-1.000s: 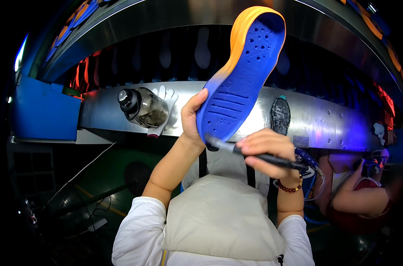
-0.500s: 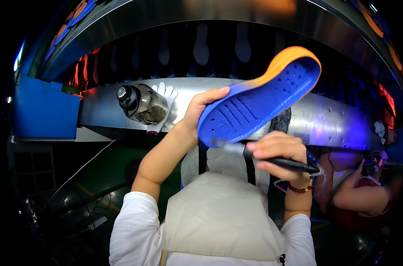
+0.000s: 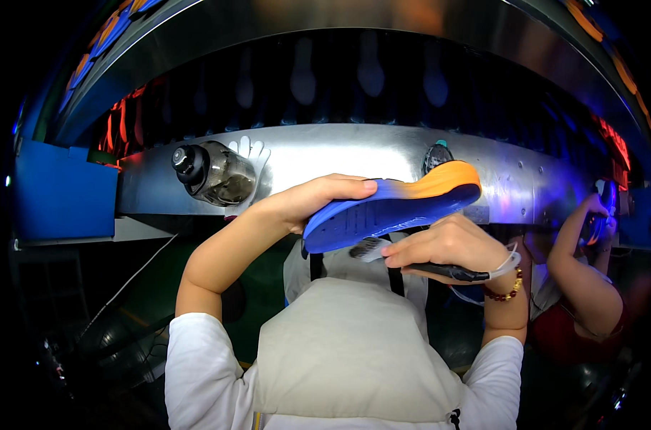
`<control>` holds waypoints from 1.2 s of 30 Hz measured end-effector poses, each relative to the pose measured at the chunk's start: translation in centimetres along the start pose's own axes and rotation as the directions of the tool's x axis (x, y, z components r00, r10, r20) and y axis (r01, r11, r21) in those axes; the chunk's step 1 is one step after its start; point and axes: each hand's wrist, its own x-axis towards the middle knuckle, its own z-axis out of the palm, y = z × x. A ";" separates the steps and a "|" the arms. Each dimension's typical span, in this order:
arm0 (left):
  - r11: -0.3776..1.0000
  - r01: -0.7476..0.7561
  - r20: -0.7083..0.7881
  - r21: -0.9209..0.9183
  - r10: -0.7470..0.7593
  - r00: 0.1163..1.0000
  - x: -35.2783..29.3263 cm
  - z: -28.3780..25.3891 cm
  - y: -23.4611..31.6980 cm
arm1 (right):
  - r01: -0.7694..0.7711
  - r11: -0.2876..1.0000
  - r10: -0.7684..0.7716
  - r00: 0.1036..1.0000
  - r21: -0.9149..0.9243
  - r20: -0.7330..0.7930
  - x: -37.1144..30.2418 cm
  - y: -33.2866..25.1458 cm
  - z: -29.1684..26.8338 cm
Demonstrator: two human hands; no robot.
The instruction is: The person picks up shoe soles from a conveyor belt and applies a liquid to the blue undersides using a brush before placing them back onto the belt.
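In the centre of the frame, the left hand (image 3: 318,197) is clamped on the blue end of a blue-and-orange shoe sole (image 3: 404,206), tilted with its orange end to the right. Just below it, the right hand (image 3: 451,247) grips a black-handled brush (image 3: 370,249), its bristles near the sole's lower edge; whether they touch I cannot tell. On the metal table (image 3: 325,152) behind, a dark bottle (image 3: 225,173) stands left of centre beside a white glove (image 3: 255,152).

Table (image 3: 340,154): placement of items.
Bottle (image 3: 227,174) at left, glove (image 3: 256,155) partly behind; box (image 3: 64,190) beyond left end; shoe sole (image 3: 383,208) in left hand (image 3: 318,199); brush (image 3: 447,271) in right hand (image 3: 454,242); another person (image 3: 590,301) far right.
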 end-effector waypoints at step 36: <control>0.851 -0.307 -0.211 -0.427 0.236 0.948 1.5 -1.9 -1.6 | -0.224 0.894 0.448 0.479 0.388 -0.755 -0.2 5.3 2.3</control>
